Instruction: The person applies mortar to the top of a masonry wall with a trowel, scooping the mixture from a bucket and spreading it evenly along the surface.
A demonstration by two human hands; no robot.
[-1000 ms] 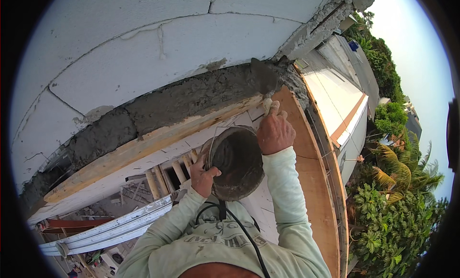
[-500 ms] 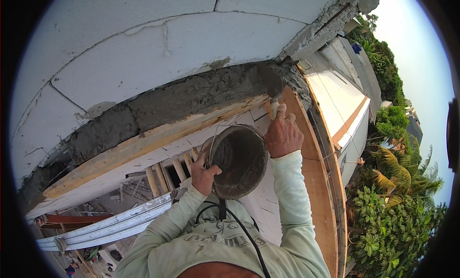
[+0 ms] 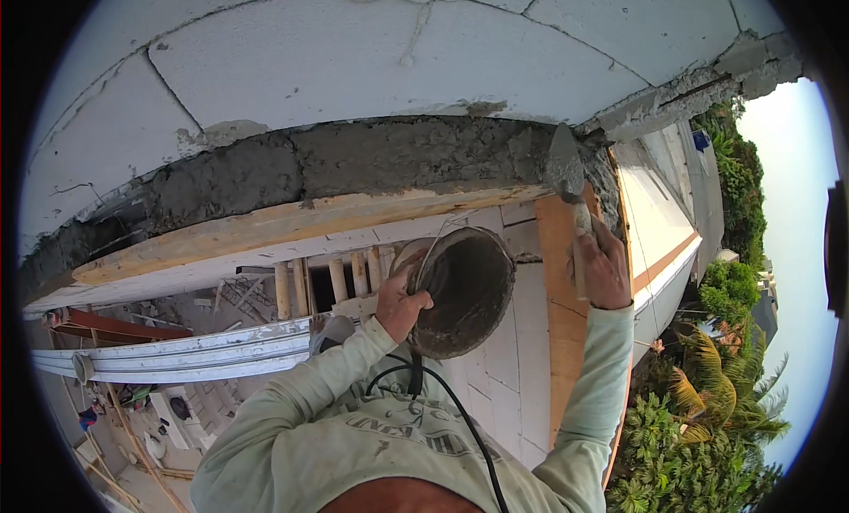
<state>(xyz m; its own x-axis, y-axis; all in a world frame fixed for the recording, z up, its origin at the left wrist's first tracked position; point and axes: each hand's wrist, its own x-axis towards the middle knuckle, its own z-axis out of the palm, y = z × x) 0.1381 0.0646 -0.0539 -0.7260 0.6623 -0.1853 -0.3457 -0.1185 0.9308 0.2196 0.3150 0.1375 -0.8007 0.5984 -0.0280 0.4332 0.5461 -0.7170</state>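
My left hand [image 3: 403, 302] is closed on the near rim of a dark, mortar-coated bucket [image 3: 466, 287], whose thin wire handle stands up at its left side. The bucket's mouth faces up toward me, with grey residue on its inner wall. My right hand [image 3: 607, 267] grips a trowel by its pale wooden handle [image 3: 580, 239]. The grey trowel blade [image 3: 564, 164] points away from me, over the right end of the wet mortar band [image 3: 389, 156]. That mortar fills the strip between the white block wall [image 3: 301, 62] and a wooden form board [image 3: 327, 219].
A wide plywood board [image 3: 566, 327] runs along the right edge, with roofs [image 3: 659, 190] and trees [image 3: 681, 460] beyond and below. Down to the left lie a white corrugated metal sheet [image 3: 212, 354], wooden poles [image 3: 339, 281] and a cluttered lower level. A black cable [image 3: 460, 416] crosses my shirt.
My right hand has turned the trowel, so its blade shows broader and lifts toward the mortar's right end. My view has swung so the wall and bucket sit further right.
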